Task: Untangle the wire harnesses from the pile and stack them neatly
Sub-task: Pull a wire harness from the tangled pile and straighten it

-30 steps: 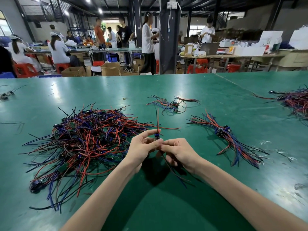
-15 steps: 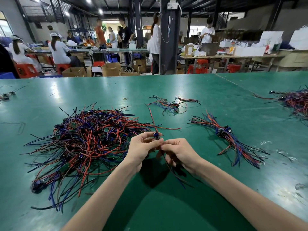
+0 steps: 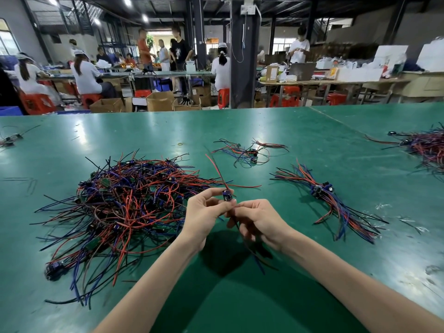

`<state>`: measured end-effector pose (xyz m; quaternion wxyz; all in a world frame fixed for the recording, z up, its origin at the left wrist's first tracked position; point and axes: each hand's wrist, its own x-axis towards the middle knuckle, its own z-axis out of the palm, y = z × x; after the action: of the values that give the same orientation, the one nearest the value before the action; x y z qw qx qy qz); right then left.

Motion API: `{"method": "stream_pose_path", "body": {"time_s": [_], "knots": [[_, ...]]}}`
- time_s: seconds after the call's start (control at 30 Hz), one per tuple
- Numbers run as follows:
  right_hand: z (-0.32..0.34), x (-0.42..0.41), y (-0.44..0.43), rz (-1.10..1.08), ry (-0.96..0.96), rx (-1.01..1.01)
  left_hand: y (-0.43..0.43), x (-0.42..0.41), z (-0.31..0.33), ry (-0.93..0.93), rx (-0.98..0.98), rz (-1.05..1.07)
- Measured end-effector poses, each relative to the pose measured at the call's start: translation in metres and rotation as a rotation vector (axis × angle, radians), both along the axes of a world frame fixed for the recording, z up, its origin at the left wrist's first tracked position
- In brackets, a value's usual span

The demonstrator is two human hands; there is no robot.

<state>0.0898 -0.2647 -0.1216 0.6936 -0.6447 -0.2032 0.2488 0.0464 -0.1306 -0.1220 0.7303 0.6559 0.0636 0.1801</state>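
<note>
A big tangled pile of red, blue and black wire harnesses (image 3: pixel 120 205) lies on the green table (image 3: pixel 300 140) to the left. My left hand (image 3: pixel 204 217) pinches one harness (image 3: pixel 226 195) by its small purple board, just right of the pile. A red wire sticks up and back from the board. My right hand (image 3: pixel 257 221) holds the same harness's dark wires, which hang down below my fingers. A neat stack of straightened harnesses (image 3: pixel 329 198) lies to the right.
A small loose group of harnesses (image 3: pixel 247 152) lies farther back at centre. Another pile (image 3: pixel 425 147) sits at the right edge, a few stray wires (image 3: pixel 9 138) at the far left. People work at benches beyond the table's far edge.
The red wire above the held board has swung from upright to leaning left and back. My hands have stayed in nearly the same spot.
</note>
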Motion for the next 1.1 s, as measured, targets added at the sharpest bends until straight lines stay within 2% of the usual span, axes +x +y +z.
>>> {"method": "stream_pose_path", "body": {"time_s": [0.17,0.63,0.8,0.97,1.1], "knots": [[-0.002,-0.001,0.003,-0.033,0.07,0.011,0.0,0.001,-0.003,-0.024,0.09,0.032],[0.003,-0.006,-0.014,0.066,0.158,-0.183,0.004,0.012,-0.008,0.066,-0.116,0.109],[0.008,-0.002,-0.019,-0.014,0.043,-0.239,0.003,0.013,0.005,-0.012,-0.262,0.05],[0.008,0.0,-0.022,-0.07,0.007,-0.245,-0.006,0.005,0.015,-0.061,-0.241,0.03],[0.012,-0.002,-0.022,-0.034,-0.064,-0.293,0.0,0.004,0.024,-0.096,-0.268,0.081]]}}
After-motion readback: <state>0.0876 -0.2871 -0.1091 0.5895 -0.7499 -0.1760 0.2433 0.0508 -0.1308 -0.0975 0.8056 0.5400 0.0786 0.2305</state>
